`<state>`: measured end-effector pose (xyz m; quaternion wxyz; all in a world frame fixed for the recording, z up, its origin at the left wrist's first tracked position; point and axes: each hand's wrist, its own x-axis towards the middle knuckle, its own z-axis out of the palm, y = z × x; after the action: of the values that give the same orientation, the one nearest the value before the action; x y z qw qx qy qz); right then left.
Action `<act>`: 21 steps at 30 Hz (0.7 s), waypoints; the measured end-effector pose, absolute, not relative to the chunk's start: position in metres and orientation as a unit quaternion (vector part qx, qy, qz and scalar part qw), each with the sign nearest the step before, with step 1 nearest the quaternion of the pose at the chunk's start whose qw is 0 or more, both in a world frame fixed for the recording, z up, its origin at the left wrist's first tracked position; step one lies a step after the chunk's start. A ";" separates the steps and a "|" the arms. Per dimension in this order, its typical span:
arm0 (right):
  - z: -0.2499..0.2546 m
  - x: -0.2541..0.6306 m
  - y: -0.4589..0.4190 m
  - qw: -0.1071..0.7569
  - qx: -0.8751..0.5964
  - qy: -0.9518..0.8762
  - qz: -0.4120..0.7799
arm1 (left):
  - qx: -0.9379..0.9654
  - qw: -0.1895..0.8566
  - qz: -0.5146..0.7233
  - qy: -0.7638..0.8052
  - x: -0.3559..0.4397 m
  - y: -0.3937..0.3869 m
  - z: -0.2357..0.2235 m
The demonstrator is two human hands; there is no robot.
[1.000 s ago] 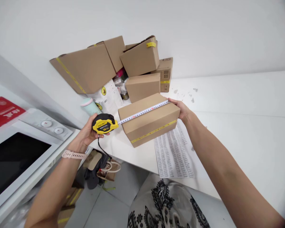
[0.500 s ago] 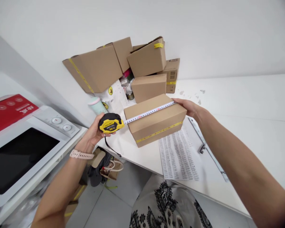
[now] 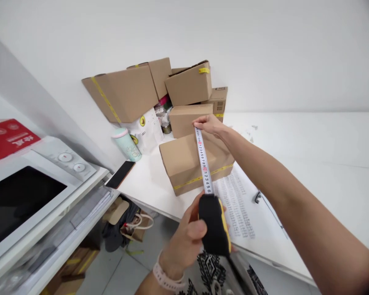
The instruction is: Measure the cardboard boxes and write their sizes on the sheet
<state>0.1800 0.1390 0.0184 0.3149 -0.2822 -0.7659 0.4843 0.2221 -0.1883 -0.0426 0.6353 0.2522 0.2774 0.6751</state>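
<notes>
My left hand (image 3: 184, 235) is wrapped round the black and yellow case of a tape measure (image 3: 214, 225), low in front of my body. The white blade (image 3: 204, 162) is pulled out of the case and slants away from me across the top of a closed cardboard box (image 3: 181, 157) with yellow tape. At the far edge of that box, my right hand (image 3: 211, 124) pinches the blade's end. The box lies on the white table, and its right part is partly covered by my right forearm.
More cardboard boxes (image 3: 132, 94) are stacked against the wall. A mint tumbler (image 3: 127, 145) and a dark phone (image 3: 121, 174) lie to the left, near a microwave (image 3: 24, 196). A printed sheet (image 3: 238, 209) lies right of the box. Bags (image 3: 138, 227) sit below the table edge.
The blade has swung from lengthwise along the box to across its width. My left hand brought the case right and towards me; my right hand moved left to the far edge.
</notes>
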 end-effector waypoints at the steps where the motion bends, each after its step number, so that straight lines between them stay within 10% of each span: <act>1: 0.016 0.172 0.139 0.312 -0.285 -0.770 0.479 | 0.244 0.621 0.690 0.280 0.228 -0.181 -0.044; 21: -0.003 0.169 0.138 0.187 -0.275 -0.833 0.443 | 0.206 0.561 0.748 0.289 0.278 -0.145 -0.043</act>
<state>0.1693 0.1384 -0.0030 0.1867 -0.2753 -0.8325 0.4430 0.2782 -0.1448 -0.0427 0.5615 0.2057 0.2888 0.7477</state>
